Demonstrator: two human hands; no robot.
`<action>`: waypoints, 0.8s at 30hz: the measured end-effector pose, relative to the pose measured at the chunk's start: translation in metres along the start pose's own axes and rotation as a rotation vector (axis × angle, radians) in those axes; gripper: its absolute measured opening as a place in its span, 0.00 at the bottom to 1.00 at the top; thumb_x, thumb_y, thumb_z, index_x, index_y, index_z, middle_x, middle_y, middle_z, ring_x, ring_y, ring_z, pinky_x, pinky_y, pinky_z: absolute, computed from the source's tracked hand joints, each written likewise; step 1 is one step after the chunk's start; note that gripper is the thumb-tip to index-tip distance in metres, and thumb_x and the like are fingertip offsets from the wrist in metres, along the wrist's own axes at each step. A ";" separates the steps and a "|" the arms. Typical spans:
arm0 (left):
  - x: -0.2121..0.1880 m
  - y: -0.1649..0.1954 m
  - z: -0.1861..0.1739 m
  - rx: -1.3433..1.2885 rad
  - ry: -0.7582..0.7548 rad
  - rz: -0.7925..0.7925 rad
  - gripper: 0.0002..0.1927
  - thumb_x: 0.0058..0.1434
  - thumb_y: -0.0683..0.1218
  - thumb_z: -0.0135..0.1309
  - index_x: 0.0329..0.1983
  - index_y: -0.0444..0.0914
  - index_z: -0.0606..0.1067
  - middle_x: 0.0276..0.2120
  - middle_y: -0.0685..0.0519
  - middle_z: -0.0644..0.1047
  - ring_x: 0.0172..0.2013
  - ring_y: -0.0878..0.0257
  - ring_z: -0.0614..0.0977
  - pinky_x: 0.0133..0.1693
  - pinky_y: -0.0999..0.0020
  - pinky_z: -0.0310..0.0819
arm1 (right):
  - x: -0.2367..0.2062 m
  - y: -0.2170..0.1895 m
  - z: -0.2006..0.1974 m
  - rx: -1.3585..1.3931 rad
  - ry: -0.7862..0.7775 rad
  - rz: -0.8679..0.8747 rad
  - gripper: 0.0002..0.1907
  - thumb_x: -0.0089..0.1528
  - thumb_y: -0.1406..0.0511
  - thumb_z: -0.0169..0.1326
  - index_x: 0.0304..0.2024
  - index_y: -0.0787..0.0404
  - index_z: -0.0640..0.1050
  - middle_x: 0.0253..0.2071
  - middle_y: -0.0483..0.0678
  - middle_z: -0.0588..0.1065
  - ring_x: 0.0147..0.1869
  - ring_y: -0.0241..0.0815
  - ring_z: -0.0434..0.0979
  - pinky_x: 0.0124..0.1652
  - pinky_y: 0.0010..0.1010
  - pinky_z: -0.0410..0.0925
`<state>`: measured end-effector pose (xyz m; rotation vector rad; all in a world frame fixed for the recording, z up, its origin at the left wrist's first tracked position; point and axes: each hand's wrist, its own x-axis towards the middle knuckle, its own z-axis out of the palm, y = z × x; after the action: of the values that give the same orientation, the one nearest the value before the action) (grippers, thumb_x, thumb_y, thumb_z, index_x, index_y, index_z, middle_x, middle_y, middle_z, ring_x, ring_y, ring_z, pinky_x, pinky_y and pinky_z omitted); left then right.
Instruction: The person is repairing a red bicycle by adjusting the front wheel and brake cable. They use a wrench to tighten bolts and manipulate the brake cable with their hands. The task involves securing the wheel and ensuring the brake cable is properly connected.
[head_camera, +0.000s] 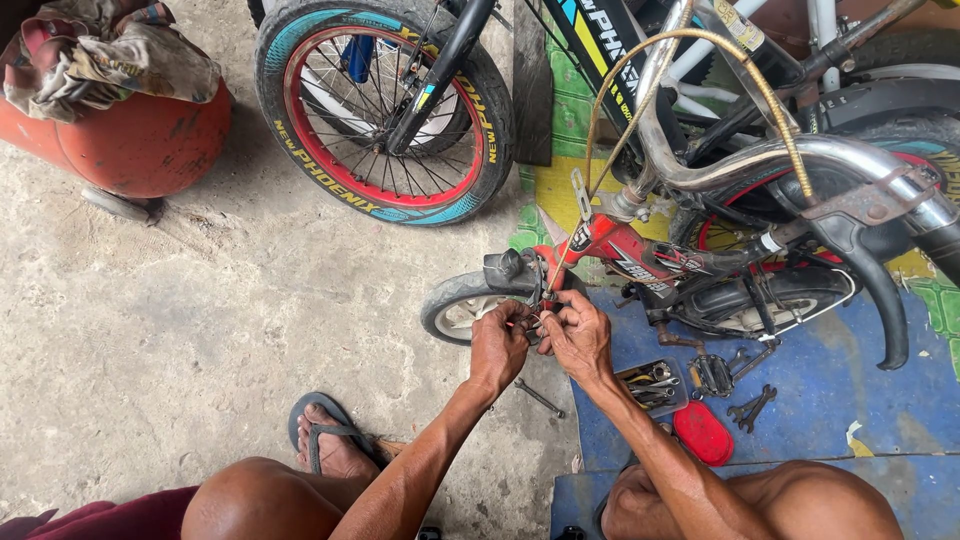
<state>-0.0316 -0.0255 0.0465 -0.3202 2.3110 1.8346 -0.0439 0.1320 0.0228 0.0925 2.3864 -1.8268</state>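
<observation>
A small red bicycle stands in front of me with chrome handlebars and a grey front wheel. A gold brake cable loops down from the bars to the front brake. My left hand and my right hand are pressed together just below that brake, fingers pinching the thin cable end and small brake parts. What exactly each finger grips is hidden between the hands.
A bigger wheel with a black, teal and red tyre stands behind. An orange gas tank with rags on top is far left. A tool tray, pedal, spanners, a red lid and a loose wrench lie nearby.
</observation>
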 end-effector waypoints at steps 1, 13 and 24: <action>0.000 0.001 0.000 0.001 0.003 0.007 0.08 0.63 0.37 0.52 0.42 0.34 0.80 0.37 0.45 0.85 0.36 0.55 0.88 0.40 0.61 0.80 | 0.000 0.000 0.000 -0.005 0.002 0.003 0.16 0.63 0.72 0.54 0.53 0.73 0.71 0.25 0.52 0.80 0.22 0.35 0.79 0.21 0.26 0.71; 0.000 -0.001 0.000 0.026 0.004 0.085 0.09 0.61 0.35 0.51 0.41 0.34 0.81 0.36 0.43 0.85 0.35 0.52 0.87 0.41 0.60 0.79 | -0.005 -0.017 0.002 -0.023 0.033 -0.008 0.20 0.64 0.72 0.52 0.57 0.71 0.66 0.26 0.53 0.80 0.23 0.36 0.79 0.24 0.25 0.71; 0.003 -0.008 0.000 -0.011 -0.006 0.130 0.08 0.61 0.34 0.51 0.40 0.32 0.80 0.37 0.43 0.85 0.39 0.53 0.88 0.42 0.61 0.79 | -0.012 -0.042 -0.002 -0.244 0.031 -0.055 0.22 0.62 0.72 0.54 0.59 0.64 0.68 0.31 0.51 0.81 0.26 0.35 0.82 0.26 0.25 0.73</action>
<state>-0.0326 -0.0276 0.0378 -0.1688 2.3699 1.9037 -0.0372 0.1228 0.0651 0.0303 2.6361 -1.5504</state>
